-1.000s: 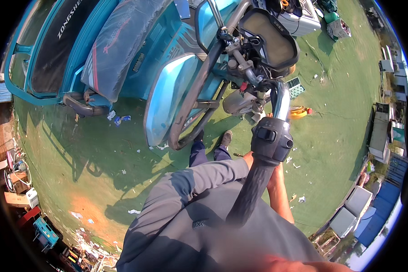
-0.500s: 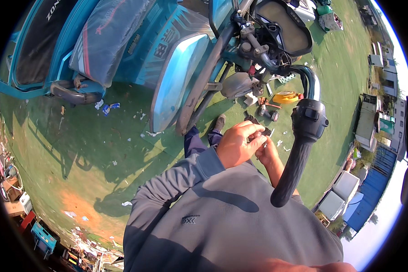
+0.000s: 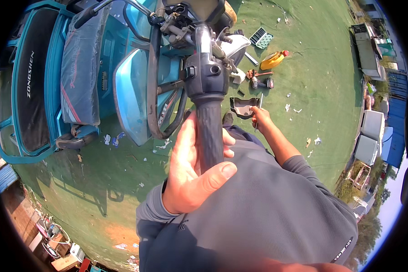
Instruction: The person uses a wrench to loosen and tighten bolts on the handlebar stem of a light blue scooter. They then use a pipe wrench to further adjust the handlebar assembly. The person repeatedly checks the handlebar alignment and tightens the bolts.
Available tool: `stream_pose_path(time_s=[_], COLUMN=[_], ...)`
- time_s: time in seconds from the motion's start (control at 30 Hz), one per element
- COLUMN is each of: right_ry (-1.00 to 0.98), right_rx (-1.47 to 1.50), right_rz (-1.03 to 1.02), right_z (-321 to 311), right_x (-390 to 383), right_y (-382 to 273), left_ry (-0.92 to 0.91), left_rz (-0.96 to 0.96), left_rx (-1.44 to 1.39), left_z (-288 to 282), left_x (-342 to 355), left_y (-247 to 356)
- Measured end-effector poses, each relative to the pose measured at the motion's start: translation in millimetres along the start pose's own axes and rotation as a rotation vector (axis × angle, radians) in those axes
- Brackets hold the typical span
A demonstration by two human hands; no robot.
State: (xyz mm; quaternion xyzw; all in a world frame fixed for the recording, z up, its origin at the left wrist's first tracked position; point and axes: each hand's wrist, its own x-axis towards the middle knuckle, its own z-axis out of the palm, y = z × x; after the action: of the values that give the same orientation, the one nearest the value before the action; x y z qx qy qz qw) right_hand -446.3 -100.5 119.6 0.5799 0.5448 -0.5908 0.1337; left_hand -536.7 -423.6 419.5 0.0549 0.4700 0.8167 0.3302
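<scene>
Curled left hand (image 3: 181, 181), pinching right hand (image 3: 262, 119)

Left: bent around black handlebar grip (image 3: 211, 131), fingers behind, thumb across near lower end; firmness of hold cannot be told

Right: closed on thin metal rod (image 3: 261, 100), fingertips at edge of shallow black cover (image 3: 240, 105), hollow side up; well below handlebar grip, slightly to its right; whether pinched together with rod, cannot be told

Above handlebar grip, adjoining: black switch housing (image 3: 207, 77)

At left: teal vehicle (image 3: 133, 95) with plastic-wrapped seat (image 3: 81, 68)

On green ground covering (image 3: 317, 90), beyond black cover: dark power tool (image 3: 262, 83), yellow bottle (image 3: 272, 60) with red cap, green case (image 3: 261, 38) lying open, scattered pale scraps (image 3: 287, 108)
</scene>
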Motion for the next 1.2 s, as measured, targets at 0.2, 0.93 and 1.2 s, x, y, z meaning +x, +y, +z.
stream_pose_path(time_s=[0.2,0.93,1.2], right_ry=[-0.025,0.138,0.634], right_rx=[-0.061,-0.745,-0.617], right_rz=[-0.053,-0.377,-0.512], right_z=[-36,-122,-139], right_x=[64,406,468], right_y=[23,-98,-107], left_ry=[0.396,1.481,1.554], left_rz=[0.015,-0.337,-0.351], left_rx=[0.197,1.492,1.615], left_z=[38,118,77], left_x=[-1,82,16], left_y=[5,-20,3])
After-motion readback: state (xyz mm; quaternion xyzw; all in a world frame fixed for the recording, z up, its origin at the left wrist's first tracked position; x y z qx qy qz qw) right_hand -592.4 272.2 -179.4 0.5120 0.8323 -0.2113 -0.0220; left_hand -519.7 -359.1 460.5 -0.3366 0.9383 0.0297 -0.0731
